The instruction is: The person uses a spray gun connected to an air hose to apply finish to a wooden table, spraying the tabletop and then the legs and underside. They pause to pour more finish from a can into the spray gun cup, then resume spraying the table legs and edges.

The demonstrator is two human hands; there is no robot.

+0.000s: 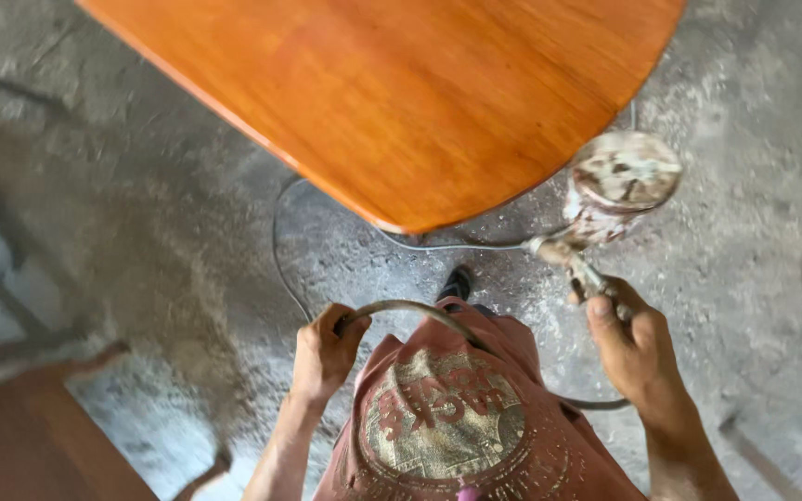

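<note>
Two things are gripped at waist height: a paint-crusted spray gun (591,249), its cup (622,181) tilted just beside the rounded edge of a glossy orange-brown tabletop (401,102), and its grey hose (410,311). The gun's handle is clamped in the right hand (633,348). The hose is clenched in the left hand (325,351) and arcs across a reddish printed shirt (447,417). Below lies a dusty concrete floor (754,232), on which a dark shoe (458,283) is planted.

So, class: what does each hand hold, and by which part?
Right hand grips the paint-crusted spray gun by its handle; left hand holds the grey hose mid-length.
</note>
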